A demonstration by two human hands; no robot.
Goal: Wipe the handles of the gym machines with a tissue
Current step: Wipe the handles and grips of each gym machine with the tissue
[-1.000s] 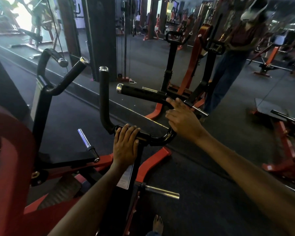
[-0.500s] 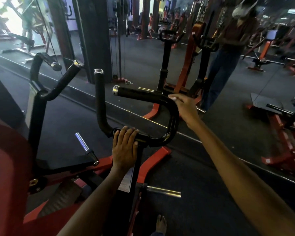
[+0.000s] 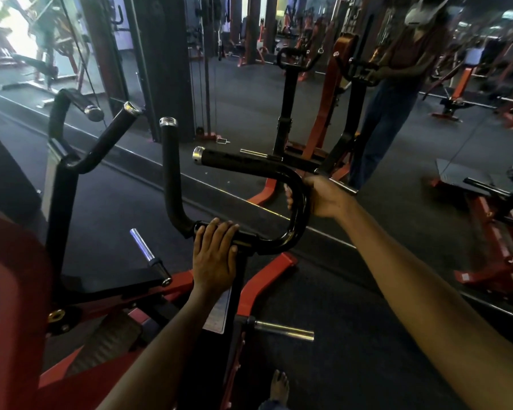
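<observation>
A black curved handle bar [image 3: 249, 165] with chrome end caps rises from the red gym machine in front of me. My left hand [image 3: 215, 255] lies flat over the bar's lower crosspiece, fingers straight across it. My right hand [image 3: 320, 196] grips the bend at the bar's right side, fingers curled round the tube from behind. No tissue shows in either hand. A second black handle [image 3: 101, 143] stands to the left, untouched.
A large mirror [image 3: 249, 84] ahead reflects the machine and a person standing behind it. Chrome weight pegs [image 3: 285, 331] stick out near my legs, and another peg [image 3: 142, 247] at the left. Red machine frames [image 3: 495, 261] stand at the right on the dark rubber floor.
My right hand slid from the upper horizontal grip round and down to the bend on the right side. My left hand stayed on the crosspiece.
</observation>
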